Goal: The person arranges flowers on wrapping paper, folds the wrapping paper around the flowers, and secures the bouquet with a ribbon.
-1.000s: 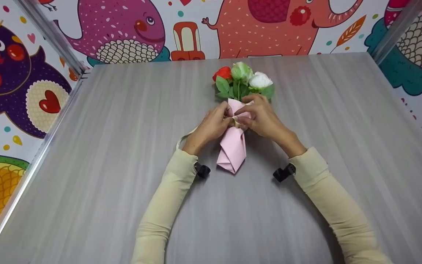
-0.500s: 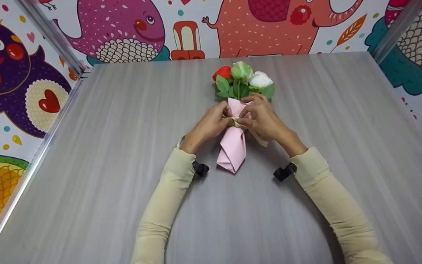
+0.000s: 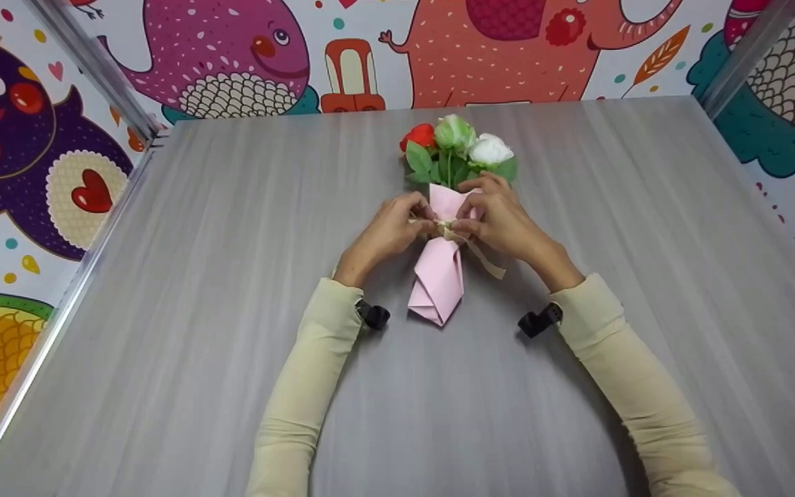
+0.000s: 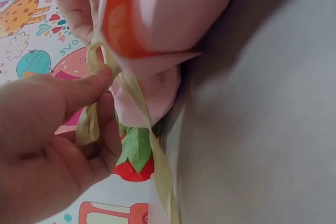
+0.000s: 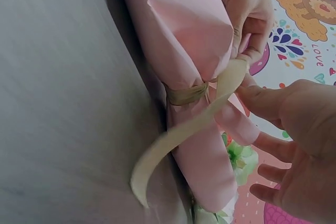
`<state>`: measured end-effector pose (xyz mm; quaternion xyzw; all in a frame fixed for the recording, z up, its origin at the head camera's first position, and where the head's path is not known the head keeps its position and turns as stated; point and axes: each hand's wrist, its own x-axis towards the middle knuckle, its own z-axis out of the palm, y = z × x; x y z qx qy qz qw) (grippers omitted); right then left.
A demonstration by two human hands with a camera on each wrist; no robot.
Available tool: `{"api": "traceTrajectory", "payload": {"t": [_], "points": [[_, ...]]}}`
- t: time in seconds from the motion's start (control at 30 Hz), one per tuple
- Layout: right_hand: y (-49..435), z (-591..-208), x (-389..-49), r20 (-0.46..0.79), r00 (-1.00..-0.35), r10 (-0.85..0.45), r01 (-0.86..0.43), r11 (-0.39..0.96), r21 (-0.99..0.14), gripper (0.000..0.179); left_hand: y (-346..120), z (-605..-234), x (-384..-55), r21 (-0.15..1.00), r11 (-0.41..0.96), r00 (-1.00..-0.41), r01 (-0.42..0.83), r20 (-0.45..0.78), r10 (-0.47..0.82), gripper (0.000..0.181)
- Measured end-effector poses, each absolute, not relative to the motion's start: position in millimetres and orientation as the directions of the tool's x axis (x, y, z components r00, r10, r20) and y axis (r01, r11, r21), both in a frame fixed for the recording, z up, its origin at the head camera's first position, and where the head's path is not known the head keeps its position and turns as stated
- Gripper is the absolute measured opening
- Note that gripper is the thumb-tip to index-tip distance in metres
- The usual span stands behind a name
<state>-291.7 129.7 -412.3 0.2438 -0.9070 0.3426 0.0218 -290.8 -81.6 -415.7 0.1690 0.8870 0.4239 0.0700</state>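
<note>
A bouquet lies on the table, its pink wrapping paper [image 3: 437, 279] narrowed at the middle by a cream ribbon [image 5: 188, 95]. Red [image 3: 419, 137], green [image 3: 454, 132] and white [image 3: 491, 149] flowers stick out at its far end. My left hand [image 3: 392, 224] pinches a loop of the ribbon [image 4: 90, 121] between thumb and fingers, left of the knot. From the other side my right hand [image 3: 506, 222] pinches the ribbon at the knot, its other fingers spread loosely in the right wrist view. One ribbon tail [image 5: 173, 139] hangs down over the paper; another tail [image 4: 164, 174] runs past the red flower.
The grey wood-grain table [image 3: 197, 310] stretches around the bouquet on all sides. Printed cartoon panels [image 3: 232, 62] stand behind and at the sides, with metal posts [image 3: 104, 69] at the corners.
My left hand has drawn a little to the left, away from the knot. A ribbon tail has come into view below my right hand. The bouquet stays in place.
</note>
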Motion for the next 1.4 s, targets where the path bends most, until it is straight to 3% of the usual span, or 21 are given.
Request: {"api": "traceTrajectory", "payload": {"t": [0.3,0.73,1.03,1.4], "points": [[135.2,-409.3,-294.1,0.198,-0.881,-0.429,-0.452,0.645,-0.616,0.014,-89.0,-414.5,-293.2,0.775,0.583,-0.934,0.245,0.027,0.357,0.012],[159.4,-396.3,-297.7,0.035,-0.911,-0.412,-0.355,0.737,-0.575,0.014,-101.3,-409.6,-293.3,0.728,0.648,-0.924,0.225,-0.050,0.378,0.018],[169.8,-395.9,-298.0,-0.122,-0.957,-0.265,-0.153,0.812,-0.563,0.012,-101.7,-413.5,-292.0,0.730,0.662,-0.927,0.171,-0.108,0.358,0.020],[170.1,-395.2,-297.1,-0.263,-0.946,-0.190,-0.041,0.875,-0.483,0.015,-103.5,-418.2,-293.2,0.699,0.695,-0.916,0.172,-0.147,0.374,0.020]]}}
